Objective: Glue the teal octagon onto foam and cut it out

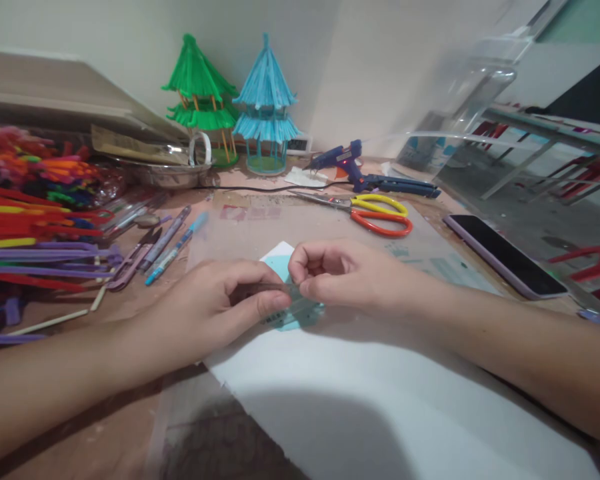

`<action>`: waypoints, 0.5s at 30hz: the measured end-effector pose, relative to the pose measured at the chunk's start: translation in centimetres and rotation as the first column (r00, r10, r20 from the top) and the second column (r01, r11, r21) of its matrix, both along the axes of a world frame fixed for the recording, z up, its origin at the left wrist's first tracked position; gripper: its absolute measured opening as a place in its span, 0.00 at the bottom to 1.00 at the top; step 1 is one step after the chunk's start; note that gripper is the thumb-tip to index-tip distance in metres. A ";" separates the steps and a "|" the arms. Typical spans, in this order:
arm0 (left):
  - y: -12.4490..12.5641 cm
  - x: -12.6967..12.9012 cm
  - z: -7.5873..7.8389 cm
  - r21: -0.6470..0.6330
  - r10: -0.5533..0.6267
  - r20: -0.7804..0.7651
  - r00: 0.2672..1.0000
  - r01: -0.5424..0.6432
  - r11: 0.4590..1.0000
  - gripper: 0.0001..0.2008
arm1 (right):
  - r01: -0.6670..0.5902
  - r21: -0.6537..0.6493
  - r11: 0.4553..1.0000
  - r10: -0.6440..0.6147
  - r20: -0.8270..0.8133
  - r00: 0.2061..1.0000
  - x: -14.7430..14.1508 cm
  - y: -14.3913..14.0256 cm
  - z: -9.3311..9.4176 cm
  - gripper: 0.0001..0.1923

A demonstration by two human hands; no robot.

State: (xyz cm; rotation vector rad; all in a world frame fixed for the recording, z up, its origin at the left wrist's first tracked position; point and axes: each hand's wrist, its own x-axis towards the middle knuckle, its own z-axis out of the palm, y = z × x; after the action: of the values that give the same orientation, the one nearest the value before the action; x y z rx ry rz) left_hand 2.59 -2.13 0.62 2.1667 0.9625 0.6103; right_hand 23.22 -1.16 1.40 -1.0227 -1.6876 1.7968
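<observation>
Here the 2 bare hands meet over the middle of the table [115,433], wrists apart and fingertips near each other. The left hand [230,300] grasps a thin see-through strip [303,308] with dark marks between thumb and forefinger; its print is too blurred to read. The right hand [340,273] has its fingers curled and its thumb close to the forefinger, at the strip's far side; I cannot tell whether it grips anything. The strip lies over a light blue piece [279,265], which shows between and below the hands, above a large white sheet [330,387] that spreads toward the person.

Beyond the hands, scissors [353,203] with 1 yellow and 1 red-orange handle lie with their points to the left. Behind them is a blue glue gun [333,158] with a small red light. To its left stand 2 upright model towers, a green tower [200,80] and a blue tower [266,87], each with 2 roof tiers.

On the left, 2 pens [173,257] lie beside pink-handled snips [133,263], near a heap of colored stems [45,260] and a metal bowl [165,175]. On the right, a phone [505,257] lies with its dark screen up.
</observation>
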 end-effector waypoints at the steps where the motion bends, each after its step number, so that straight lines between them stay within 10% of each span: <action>1: 0.0 0.0 0.0 0.004 -0.001 0.005 1.000 0.001 1.000 0.14 | -0.006 -0.001 1.000 0.006 0.014 1.000 0.1 0.0 0.0 0.05; 15: 0.3 -0.4 -0.4 -0.114 0.050 0.069 0.996 -0.042 0.993 0.12 | 0.040 0.080 0.996 -0.036 -0.055 0.998 0.7 0.8 -0.2 0.05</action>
State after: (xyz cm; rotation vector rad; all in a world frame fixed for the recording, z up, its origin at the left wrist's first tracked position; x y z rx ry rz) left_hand 2.24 -1.84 0.18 2.0147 0.9866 0.6361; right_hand 23.96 -0.39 1.24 -0.9578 -1.6828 1.7027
